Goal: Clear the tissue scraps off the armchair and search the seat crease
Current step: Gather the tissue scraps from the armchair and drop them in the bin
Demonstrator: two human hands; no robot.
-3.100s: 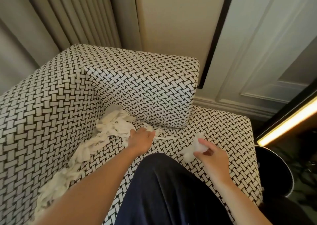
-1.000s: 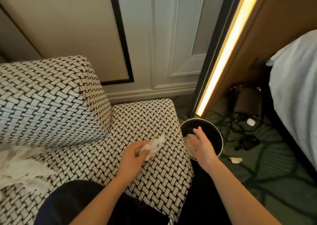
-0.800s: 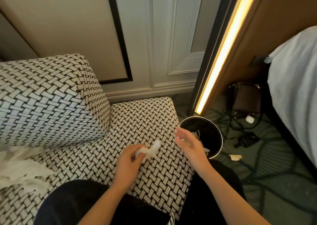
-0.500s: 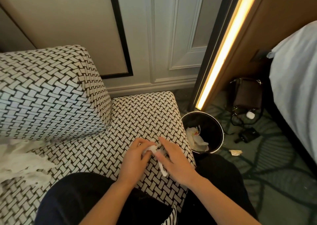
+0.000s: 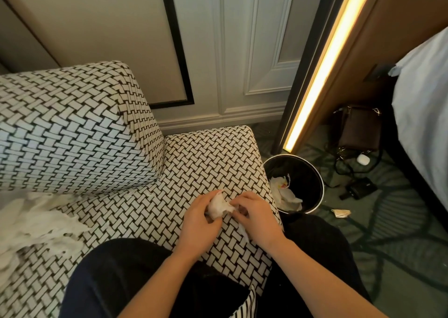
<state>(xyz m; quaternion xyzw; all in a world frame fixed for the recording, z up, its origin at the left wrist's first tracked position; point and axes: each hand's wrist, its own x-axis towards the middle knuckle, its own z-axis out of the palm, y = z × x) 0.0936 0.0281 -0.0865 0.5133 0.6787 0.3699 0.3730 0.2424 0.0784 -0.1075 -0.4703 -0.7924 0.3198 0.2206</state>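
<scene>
The armchair [image 5: 208, 162] has a black-and-white woven pattern; its seat fills the middle of the view. My left hand [image 5: 197, 220] grips a crumpled white tissue wad [image 5: 218, 207] just above the seat's right part. My right hand [image 5: 257, 217] meets it from the right, its fingers pinching the same wad. A heap of white tissue scraps [image 5: 31, 223] lies along the seat crease at the left, under the padded arm [image 5: 72, 128]. A black round bin [image 5: 308, 179] stands on the floor beside the seat's right edge, with white tissue [image 5: 284, 193] inside.
My dark-trousered knee [image 5: 135, 276] rests on the seat front. One paper scrap [image 5: 340, 212] lies on the green carpet right of the bin. A brown bag [image 5: 358, 128], cables and a black adapter [image 5: 358, 190] sit by the bed [image 5: 426, 114] at the right.
My right hand dropped tissue in the bin, then came back left to the seat. It now joins my left hand on the wad, which has been bunched tighter.
</scene>
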